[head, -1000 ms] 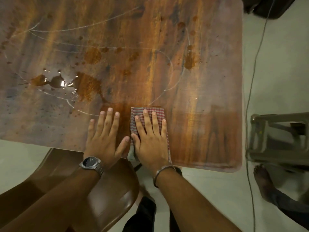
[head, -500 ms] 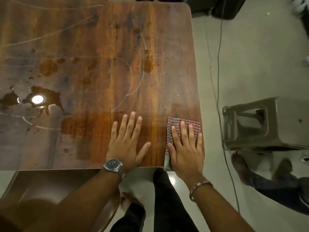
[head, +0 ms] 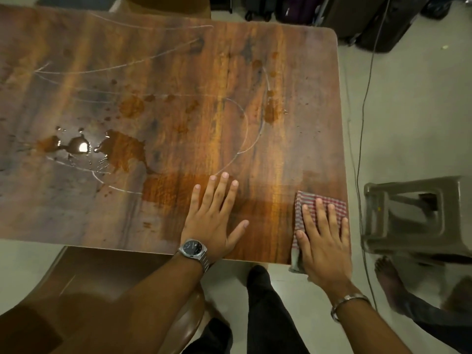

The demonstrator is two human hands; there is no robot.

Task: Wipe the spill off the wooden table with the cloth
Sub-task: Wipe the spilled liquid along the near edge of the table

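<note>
Red-checked cloth is lying folded at the surface's near right corner, the flat right hand pressing it; the left hand is lying flat, fingers apart.

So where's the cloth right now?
The cloth lies at the table's near right corner, flat under the right hand, beside the stool.

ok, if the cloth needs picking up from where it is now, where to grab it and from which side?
Take the cloth by its near end, which hangs off the table front edge at the right corner. Come from below and in front and pinch that overhang. The rest lies flat on the wood under the right hand, so there is no raised fold there to get a grip on.
</note>
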